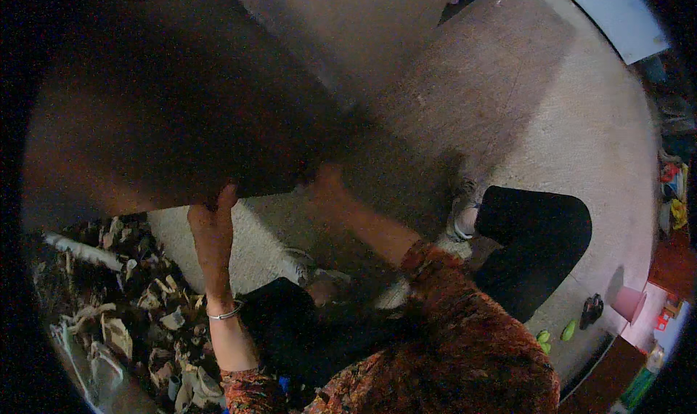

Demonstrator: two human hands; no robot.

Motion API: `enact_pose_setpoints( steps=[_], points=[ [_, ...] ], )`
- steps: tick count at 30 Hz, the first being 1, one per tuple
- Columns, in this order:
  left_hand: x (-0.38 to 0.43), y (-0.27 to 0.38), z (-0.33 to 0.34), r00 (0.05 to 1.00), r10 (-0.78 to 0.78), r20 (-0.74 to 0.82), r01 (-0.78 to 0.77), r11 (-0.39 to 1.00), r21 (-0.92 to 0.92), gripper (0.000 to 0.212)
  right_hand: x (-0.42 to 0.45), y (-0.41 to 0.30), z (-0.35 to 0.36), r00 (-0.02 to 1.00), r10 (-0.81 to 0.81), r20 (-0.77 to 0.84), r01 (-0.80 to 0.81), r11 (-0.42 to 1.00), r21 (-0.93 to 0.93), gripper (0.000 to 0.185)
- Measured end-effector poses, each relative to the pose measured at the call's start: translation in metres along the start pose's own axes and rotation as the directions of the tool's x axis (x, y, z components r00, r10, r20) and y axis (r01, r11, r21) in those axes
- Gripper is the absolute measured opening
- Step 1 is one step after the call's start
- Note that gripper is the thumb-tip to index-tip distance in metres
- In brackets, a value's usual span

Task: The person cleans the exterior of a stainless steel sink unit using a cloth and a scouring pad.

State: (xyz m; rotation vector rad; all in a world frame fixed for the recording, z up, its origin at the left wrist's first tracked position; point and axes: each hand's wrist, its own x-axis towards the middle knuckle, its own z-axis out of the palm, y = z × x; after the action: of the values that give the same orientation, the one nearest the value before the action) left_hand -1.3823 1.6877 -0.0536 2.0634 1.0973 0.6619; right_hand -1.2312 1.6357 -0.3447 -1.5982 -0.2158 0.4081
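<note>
A large dark, flat-sided object [207, 114], too dark and blurred to name more exactly, fills the upper left of the view. It is held above the floor, its near edge running across in front of me. My left hand [220, 199] grips that near edge from below, thumb up along its side; a bracelet circles the wrist. My right hand [326, 180], blurred, is at the object's lower right corner, its fingertips lost in the dark. Between my arms my bent legs in black trousers [539, 239] and light-coloured shoes show.
A heap of wood scraps [174, 318] lies at left, a whitish pole [84, 250] across it. On the concrete floor [588, 131] at right are green vegetables or fruits [568, 330], a small black item [591, 310] and a pink tub [628, 303]. A pale board [615, 16] stands upper right.
</note>
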Motion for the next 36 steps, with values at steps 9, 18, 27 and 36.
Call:
enact_pose_setpoints(
  steps=[9,18,27,36],
  points=[
    [-0.006,0.005,-0.006,0.999,-0.037,0.013,0.036,0.998,0.042,0.021,0.262,-0.055,-0.104,0.975,-0.090,-0.202,0.074,0.994,-0.084,0.021],
    [0.006,0.009,0.003,0.999,0.001,0.043,0.003,0.996,-0.088,0.023,0.062,0.004,-0.018,0.989,-0.140,0.045,0.142,0.988,-0.059,0.062],
    [-0.002,0.002,0.005,0.996,-0.046,-0.071,0.029,0.975,-0.219,0.040,0.241,-0.081,-0.122,0.976,-0.131,-0.173,0.124,0.991,-0.048,0.044],
    [0.000,-0.024,-0.002,0.983,-0.143,-0.116,0.139,0.990,-0.039,0.059,0.250,-0.038,-0.119,0.873,-0.409,-0.266,0.370,0.911,-0.184,0.049]
  ],
)
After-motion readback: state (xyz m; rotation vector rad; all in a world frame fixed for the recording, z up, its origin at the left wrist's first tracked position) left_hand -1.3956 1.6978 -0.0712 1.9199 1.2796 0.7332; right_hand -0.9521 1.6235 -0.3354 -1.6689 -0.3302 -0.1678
